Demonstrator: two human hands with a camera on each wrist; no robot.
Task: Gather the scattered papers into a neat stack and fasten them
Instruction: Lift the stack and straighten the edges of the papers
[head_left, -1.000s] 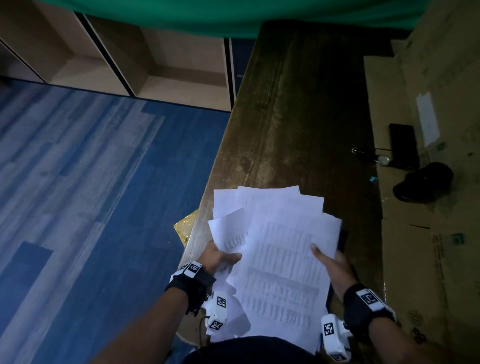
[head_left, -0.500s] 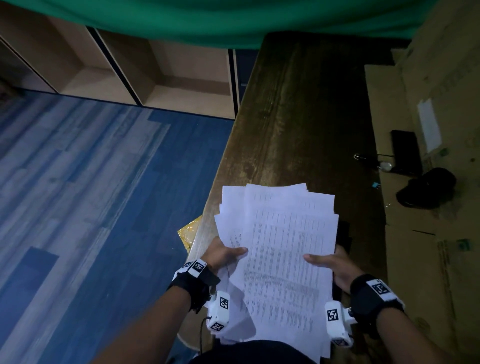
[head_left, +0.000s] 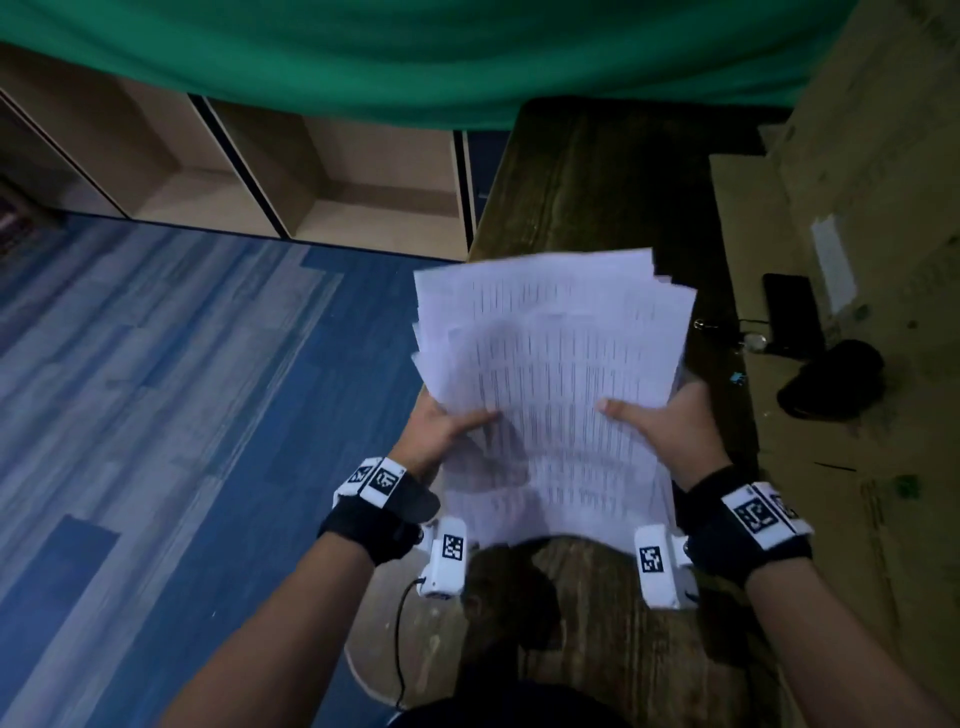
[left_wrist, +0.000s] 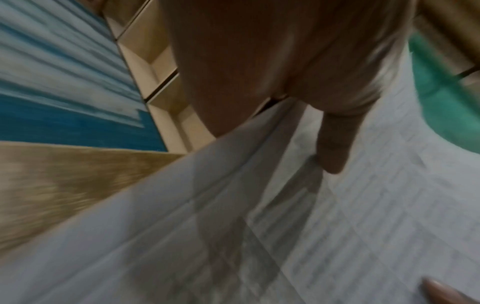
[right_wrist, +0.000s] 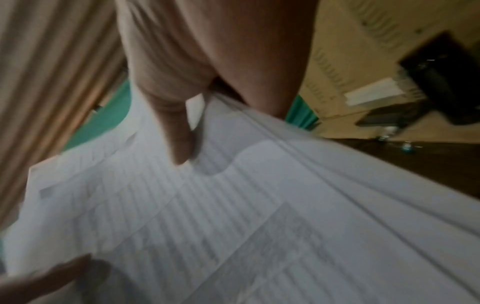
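Observation:
A loose stack of white printed papers (head_left: 556, 374) is lifted off the dark wooden table (head_left: 587, 176), its sheets fanned unevenly at the top and left edges. My left hand (head_left: 441, 431) grips the stack's left edge, thumb on top of the sheets and fingers hidden underneath. My right hand (head_left: 665, 431) grips the right edge the same way. The left wrist view shows the left thumb on the papers (left_wrist: 337, 205). In the right wrist view the right thumb lies on the papers (right_wrist: 259, 205). A small blue binder clip (head_left: 736, 378) lies on the table to the right.
Flattened cardboard (head_left: 857, 467) covers the right side, with a black phone (head_left: 792, 312), a dark pouch (head_left: 831, 379) and a small ring of keys (head_left: 706, 325) on or beside it. Blue carpet (head_left: 182, 389) and open wooden shelves (head_left: 337, 171) lie to the left. A green cloth (head_left: 415, 52) hangs behind.
Both hands have raised the papers off the table and away from my body, with the sheets drawn closer together. The near table surface now shows below the stack.

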